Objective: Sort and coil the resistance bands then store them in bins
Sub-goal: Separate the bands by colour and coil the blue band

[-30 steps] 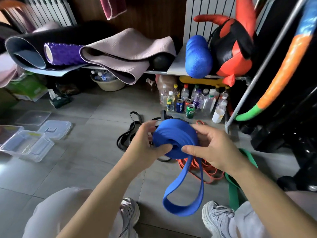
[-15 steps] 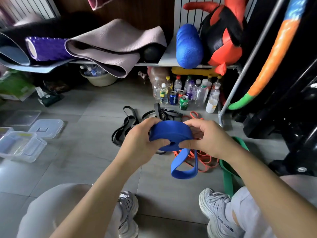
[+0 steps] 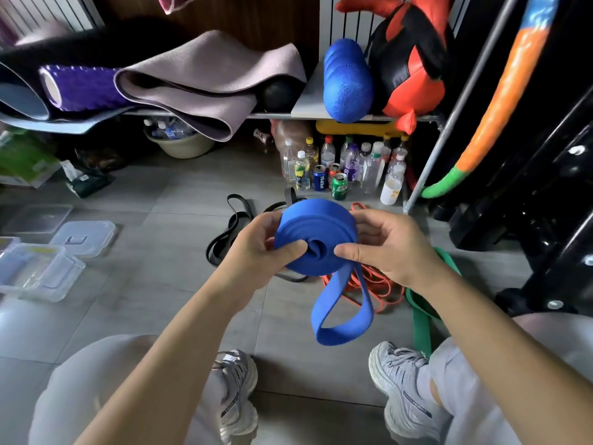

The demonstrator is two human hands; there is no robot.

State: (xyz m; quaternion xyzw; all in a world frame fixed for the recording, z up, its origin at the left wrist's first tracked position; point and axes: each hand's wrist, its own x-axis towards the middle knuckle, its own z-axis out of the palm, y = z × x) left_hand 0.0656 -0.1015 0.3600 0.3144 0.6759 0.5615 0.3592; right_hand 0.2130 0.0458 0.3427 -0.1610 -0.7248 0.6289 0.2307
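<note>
Our left hand [image 3: 256, 248] and right hand [image 3: 382, 245] grip the coiled blue band [image 3: 316, 226] from both sides, thumbs pressing its face. Its loose loop hangs below, above the floor [image 3: 160, 284]. Orange band [image 3: 375, 284], green band [image 3: 423, 319], black band [image 3: 231, 226] lie beneath; clear bins [image 3: 35, 271] left.

Blue band [image 3: 316, 220] coil turned face-on; tail longer (looped)

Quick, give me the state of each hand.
Left hand: closed on the blue band coil.
Right hand: closed on the same coil; the tail loop hangs free.
</note>
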